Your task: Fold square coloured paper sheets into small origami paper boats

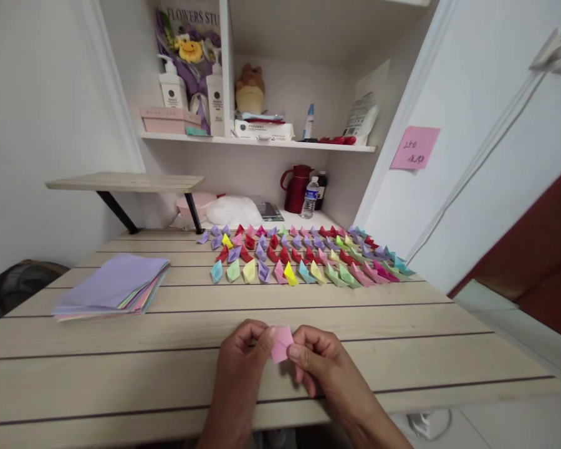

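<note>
A small folded piece of pink paper is held up just above the front part of the slatted table. My left hand pinches its left edge between thumb and fingers. On the other side, my right hand grips the paper's right edge, the thumb lying across it. Parts of the paper are covered by the fingertips. Beyond my hands stand several rows of folded paper boats in red, purple, pink, green, yellow and blue.
To the left lies a stack of coloured paper sheets, purple on top. A small raised shelf on black legs stands behind it. At the back are a red jug and a water bottle. A pink note hangs on the right wall.
</note>
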A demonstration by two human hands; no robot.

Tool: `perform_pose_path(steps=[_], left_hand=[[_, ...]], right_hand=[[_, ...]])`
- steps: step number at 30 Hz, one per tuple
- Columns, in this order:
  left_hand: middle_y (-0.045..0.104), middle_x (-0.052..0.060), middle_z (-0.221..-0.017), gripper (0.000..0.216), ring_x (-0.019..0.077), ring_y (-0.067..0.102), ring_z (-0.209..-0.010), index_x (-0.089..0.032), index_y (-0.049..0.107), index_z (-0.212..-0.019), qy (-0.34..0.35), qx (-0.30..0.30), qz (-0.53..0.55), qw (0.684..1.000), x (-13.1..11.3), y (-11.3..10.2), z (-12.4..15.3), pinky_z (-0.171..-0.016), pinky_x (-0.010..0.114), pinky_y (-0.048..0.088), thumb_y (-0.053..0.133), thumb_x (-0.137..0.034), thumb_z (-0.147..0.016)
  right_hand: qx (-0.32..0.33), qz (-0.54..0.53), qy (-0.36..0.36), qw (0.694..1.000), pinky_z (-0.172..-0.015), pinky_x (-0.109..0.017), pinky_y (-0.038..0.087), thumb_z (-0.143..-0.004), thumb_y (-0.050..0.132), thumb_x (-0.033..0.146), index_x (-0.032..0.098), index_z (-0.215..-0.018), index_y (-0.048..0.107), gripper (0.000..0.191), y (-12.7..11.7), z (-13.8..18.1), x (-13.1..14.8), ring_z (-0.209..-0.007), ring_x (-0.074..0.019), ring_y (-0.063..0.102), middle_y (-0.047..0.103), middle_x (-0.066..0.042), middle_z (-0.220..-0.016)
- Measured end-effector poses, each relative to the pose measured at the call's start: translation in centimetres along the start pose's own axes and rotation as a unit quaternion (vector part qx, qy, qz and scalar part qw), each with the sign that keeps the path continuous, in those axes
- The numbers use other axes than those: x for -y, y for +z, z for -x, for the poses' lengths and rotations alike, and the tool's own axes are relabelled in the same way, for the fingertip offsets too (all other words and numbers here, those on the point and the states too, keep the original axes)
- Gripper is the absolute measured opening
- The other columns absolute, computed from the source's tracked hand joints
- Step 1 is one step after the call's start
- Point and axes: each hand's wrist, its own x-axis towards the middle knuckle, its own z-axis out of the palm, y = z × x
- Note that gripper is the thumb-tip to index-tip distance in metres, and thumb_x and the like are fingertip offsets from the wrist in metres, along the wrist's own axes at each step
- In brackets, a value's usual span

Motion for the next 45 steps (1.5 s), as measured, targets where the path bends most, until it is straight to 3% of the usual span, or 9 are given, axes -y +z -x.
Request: perform_pose_path(steps=[3, 7, 11, 17, 21, 26, 33, 40, 45], left_hand=[[0.062, -0.001, -0.07, 0.036, 0.0146, 0.055, -0.071, -0.019, 0.066, -0.071, 0.01, 0.001, -0.002, 1.0, 0.0, -0.3, 0.1, -0.068, 0.025, 0.045, 0.073, -0.053, -0.079], [0.065, 0.009, -0.125, 0.053, 0.0233, 0.061, -0.114, -0.027, 0.06, -0.13, 0.024, 0.008, 0.043, 0.999, 0.3, -0.6, 0.0, -0.101, 0.037, 0.046, 0.055, -0.06, -0.09], [0.053, 0.01, -0.146, 0.049, 0.0301, 0.045, -0.137, -0.032, 0.07, -0.122, 0.063, 0.149, 0.014, 0.987, 1.1, -0.4, -0.6, -0.113, 0.043, 0.037, 0.075, -0.051, -0.077], [0.073, 0.01, -0.107, 0.027, 0.0271, 0.064, -0.105, -0.026, 0.081, -0.074, 0.085, 0.15, 0.038, 0.984, 0.5, -0.3, -1.0, -0.098, 0.039, 0.048, 0.079, -0.053, -0.069], [0.072, 0.005, -0.083, 0.026, 0.0218, 0.064, -0.085, -0.022, 0.079, -0.074, 0.042, 0.086, 0.036, 0.995, -0.1, -0.4, -0.5, -0.086, 0.033, 0.049, 0.079, -0.047, -0.071], [0.064, -0.001, -0.066, 0.031, 0.0143, 0.052, -0.067, -0.019, 0.071, -0.068, -0.013, -0.009, 0.017, 1.0, -0.2, -0.2, -0.3, -0.07, 0.025, 0.042, 0.075, -0.048, -0.075], [0.063, -0.002, -0.065, 0.031, 0.0143, 0.051, -0.068, -0.019, 0.07, -0.065, -0.039, -0.008, 0.0, 0.999, -0.7, 0.1, -0.3, -0.07, 0.024, 0.04, 0.075, -0.05, -0.072], [0.068, -0.001, -0.067, 0.03, 0.015, 0.054, -0.068, -0.019, 0.072, -0.069, -0.045, -0.006, -0.01, 0.999, -0.5, 0.3, -0.4, -0.069, 0.025, 0.041, 0.077, -0.049, -0.069], [0.068, -0.001, -0.069, 0.03, 0.0152, 0.055, -0.071, -0.019, 0.072, -0.071, -0.045, -0.003, -0.004, 0.999, -0.2, 0.1, -0.5, -0.071, 0.025, 0.042, 0.076, -0.049, -0.071]], right_hand=[[0.018, -0.042, 0.014, 0.999, -0.036, -0.018, 0.017, -0.073, 0.082, 0.053, 0.016, -0.062, 0.055, 0.047, -0.6, -0.3, 0.3, -0.033, -0.0021, 0.033, 0.057, 0.004, -0.048], [0.07, -0.09, 0.047, 0.992, -0.034, -0.017, 0.018, -0.074, 0.08, 0.057, 0.017, -0.063, 0.051, 0.05, -1.5, -0.6, 0.8, -0.031, -0.0013, 0.029, 0.05, 0.008, -0.045], [0.136, -0.11, 0.085, 0.981, -0.03, -0.017, 0.021, -0.067, 0.082, 0.063, 0.017, -0.064, 0.053, 0.054, -1.9, -0.6, 0.8, -0.026, -0.0015, 0.026, 0.046, 0.009, -0.041], [0.161, -0.117, 0.115, 0.973, -0.028, -0.016, 0.023, -0.066, 0.085, 0.058, 0.015, -0.069, 0.059, 0.051, -2.1, -0.9, 0.6, -0.022, -0.0032, 0.029, 0.048, 0.007, -0.037], [0.127, -0.118, 0.094, 0.98, -0.029, -0.017, 0.028, -0.077, 0.075, 0.063, 0.015, -0.065, 0.058, 0.052, -1.3, -1.0, 0.3, -0.024, -0.0045, 0.033, 0.052, 0.005, -0.039], [-0.014, -0.015, -0.029, 0.999, -0.041, -0.018, 0.038, -0.093, 0.052, 0.067, 0.018, -0.101, 0.062, 0.05, -0.2, -0.5, -0.3, -0.044, -0.0078, 0.05, 0.065, 0.001, -0.07], [-0.103, 0.109, -0.078, 0.986, -0.047, -0.022, 0.04, -0.095, 0.043, 0.07, 0.023, -0.127, 0.052, 0.058, -1.1, -0.7, -0.5, -0.062, -0.0152, 0.056, 0.063, -0.003, -0.085], [-0.062, 0.137, -0.049, 0.987, -0.052, -0.024, 0.039, -0.082, 0.071, 0.059, 0.019, -0.071, 0.056, 0.044, -0.9, -0.8, -0.2, -0.052, -0.0119, 0.049, 0.057, 0.002, -0.057], [-0.033, 0.143, -0.05, 0.988, -0.055, -0.024, 0.037, -0.085, 0.069, 0.055, 0.019, -0.07, 0.056, 0.041, -0.9, -0.7, -0.2, -0.055, -0.0122, 0.05, 0.059, 0.002, -0.058]])
